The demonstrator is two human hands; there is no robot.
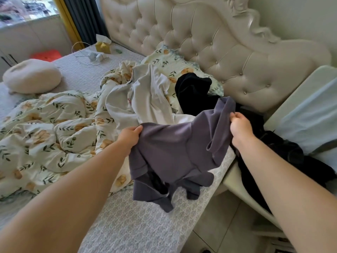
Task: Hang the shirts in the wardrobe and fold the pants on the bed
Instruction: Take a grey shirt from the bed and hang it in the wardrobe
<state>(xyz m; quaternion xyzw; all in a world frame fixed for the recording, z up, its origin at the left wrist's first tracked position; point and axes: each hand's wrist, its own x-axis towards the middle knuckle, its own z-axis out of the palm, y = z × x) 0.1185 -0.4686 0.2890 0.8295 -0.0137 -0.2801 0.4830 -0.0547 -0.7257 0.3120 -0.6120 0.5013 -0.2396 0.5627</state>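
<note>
The purple-grey garment [175,148] hung crumpled over the near edge of the bed [142,216], its banded ends drooping onto the mattress. Red writing on the white shirt [145,99] farther up the bed was too small to read. The left hand [130,135] gripped one edge and the right hand [240,125] pinched a raised fold, with both arms stretched forward.

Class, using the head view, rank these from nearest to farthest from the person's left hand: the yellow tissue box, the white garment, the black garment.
1. White garment, just beyond the left hand, which grips the grey shirt.
2. Black garment, further right, by the headboard.
3. Yellow tissue box, at the far side of the bed.
</note>
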